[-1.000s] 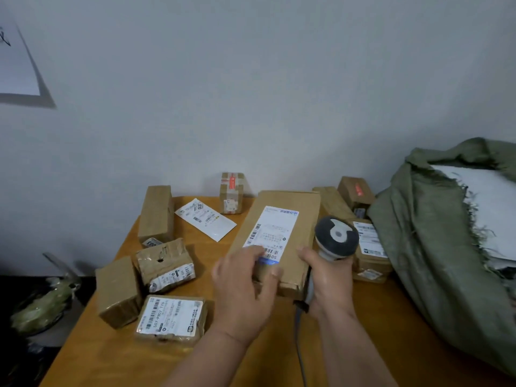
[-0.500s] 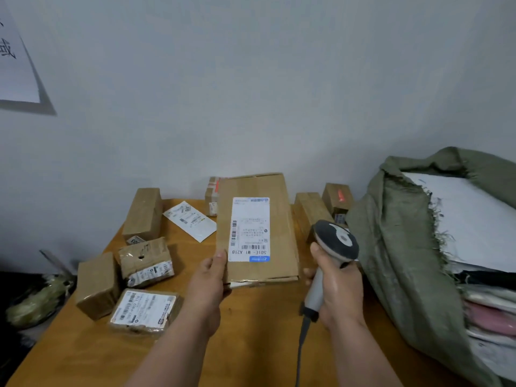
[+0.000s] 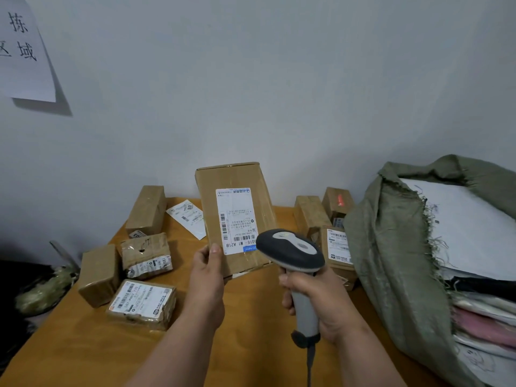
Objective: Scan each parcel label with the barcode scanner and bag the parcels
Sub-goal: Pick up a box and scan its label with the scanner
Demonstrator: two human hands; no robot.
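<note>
We hold the flat cardboard parcel (image 3: pixel 234 216) upright above the desk (image 3: pixel 83 344) with our left hand (image 3: pixel 208 277); the grip is a pinch at the lower left corner, thumb on the front face beside the shipping label (image 3: pixel 236 220). Our right hand (image 3: pixel 315 300) is wrapped around the handle of the corded barcode scanner (image 3: pixel 290 254), whose head sits just in front of the label's lower right corner and covers part of it.

Judged step: reading the label, with bagging to follow. The green woven sack (image 3: pixel 396 261) stands open at the right of the desk, already holding flat mailers.

Failure points from here:

- The scanner head is very near the label and off to one corner, so the main barcode along the left edge may fall outside the beam (no scan line is visible on the label).
- A one-corner pinch leaves the parcel free to tilt or slip, which would spoil the read or drop it onto the small labelled parcel (image 3: pixel 142 303) below.
- The cable hanging from the handle could snag the desk edge during the swing toward the sack.
- Unscanned boxes lie on both sides, so one could be bagged without a read.
</note>
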